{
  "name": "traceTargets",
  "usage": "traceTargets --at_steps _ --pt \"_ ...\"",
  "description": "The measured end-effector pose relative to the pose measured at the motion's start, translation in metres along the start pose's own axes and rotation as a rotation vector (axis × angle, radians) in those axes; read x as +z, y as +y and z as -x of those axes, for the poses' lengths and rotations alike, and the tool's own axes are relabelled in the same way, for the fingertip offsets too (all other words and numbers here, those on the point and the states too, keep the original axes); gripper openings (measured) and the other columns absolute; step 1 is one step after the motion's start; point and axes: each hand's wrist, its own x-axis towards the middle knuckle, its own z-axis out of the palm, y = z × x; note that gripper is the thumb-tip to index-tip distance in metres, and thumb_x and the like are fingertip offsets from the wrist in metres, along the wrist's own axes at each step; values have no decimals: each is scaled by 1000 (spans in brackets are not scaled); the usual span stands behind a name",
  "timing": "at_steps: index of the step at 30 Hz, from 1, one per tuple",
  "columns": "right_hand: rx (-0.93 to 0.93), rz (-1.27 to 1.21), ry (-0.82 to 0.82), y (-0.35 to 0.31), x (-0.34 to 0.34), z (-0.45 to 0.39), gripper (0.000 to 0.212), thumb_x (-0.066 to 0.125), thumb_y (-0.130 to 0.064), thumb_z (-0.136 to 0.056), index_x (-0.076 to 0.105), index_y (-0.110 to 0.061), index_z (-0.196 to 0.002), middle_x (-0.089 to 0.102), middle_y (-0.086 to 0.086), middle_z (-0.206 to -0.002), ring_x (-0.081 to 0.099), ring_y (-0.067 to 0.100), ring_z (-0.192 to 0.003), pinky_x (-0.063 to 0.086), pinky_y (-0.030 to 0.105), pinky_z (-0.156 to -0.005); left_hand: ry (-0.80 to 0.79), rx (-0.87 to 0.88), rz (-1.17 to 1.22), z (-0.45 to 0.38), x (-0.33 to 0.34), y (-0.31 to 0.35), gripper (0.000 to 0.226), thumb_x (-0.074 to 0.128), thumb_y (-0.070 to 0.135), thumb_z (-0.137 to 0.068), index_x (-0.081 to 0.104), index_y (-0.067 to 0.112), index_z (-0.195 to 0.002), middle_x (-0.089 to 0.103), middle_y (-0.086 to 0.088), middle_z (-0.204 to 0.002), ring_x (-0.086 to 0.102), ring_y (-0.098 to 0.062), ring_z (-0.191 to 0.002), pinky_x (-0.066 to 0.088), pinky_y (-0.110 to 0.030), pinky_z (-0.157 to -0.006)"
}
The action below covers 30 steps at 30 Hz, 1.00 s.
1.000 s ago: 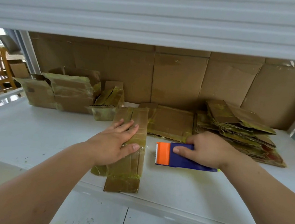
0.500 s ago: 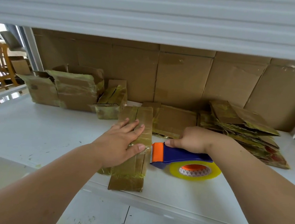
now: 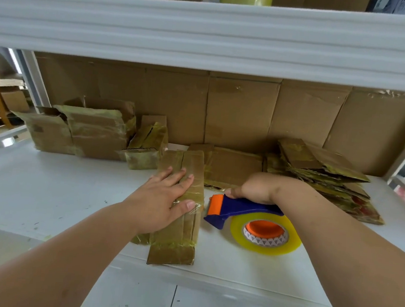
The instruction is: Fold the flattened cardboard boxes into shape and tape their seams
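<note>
**Narrow taped box held flat, dispenser alongside**

Long narrow brown cardboard box [image 3: 179, 207], glossy with yellowed tape bands, lies at the front edge of the white shelf [image 3: 46, 188], its near end overhanging slightly. Left hand [image 3: 160, 198] rests on it, fingers straight, palm pressing down. Just beside its right edge: blue-and-orange plastic tape dispenser [image 3: 243, 209] carrying a clear yellowish roll, gripped from above by the right hand [image 3: 257, 190], fingers curled round the handle. Behind right, a stack of flattened taped cardboard [image 3: 322, 173]; behind left, folded boxes [image 3: 95, 131].

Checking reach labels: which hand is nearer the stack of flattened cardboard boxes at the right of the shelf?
Right. The right hand grips the blue and orange tape dispenser just left of the stack of flattened cardboard boxes; the left hand lies flat on the long taped cardboard box, farther left.
</note>
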Motion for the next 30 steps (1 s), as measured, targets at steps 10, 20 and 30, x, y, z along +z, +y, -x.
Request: traceTargets --at_steps 10,20,30 --pt "80 423 402 54 36 13 65 31 -76 -90 61 -21 -74 61 -2 -72 58 16 -68 49 30 -63 -34 -1 8 2 -4 -2 83 13 73 -88 -10 33 -156 -16 16 -162 -18 -9 -149 -2 -31 -123" --pt "32 485 292 52 87 10 58 34 -67 -92 57 -22 -120 60 5 -120 53 26 -113 31 43 -102 13 -10 152 8 -5 -4 55 48 53 -97 27 28 -141 -1 17 -164 -11 -5 -150 11 -34 -124" --pt "-439 87 276 -31 76 28 35 42 -50 -101 55 -19 -111 58 5 -112 55 24 -104 35 31 -76 244 17 141 10 10 -3 59 56 52 -94 43 24 -145 18 14 -163 0 -7 -151 18 -33 -122"
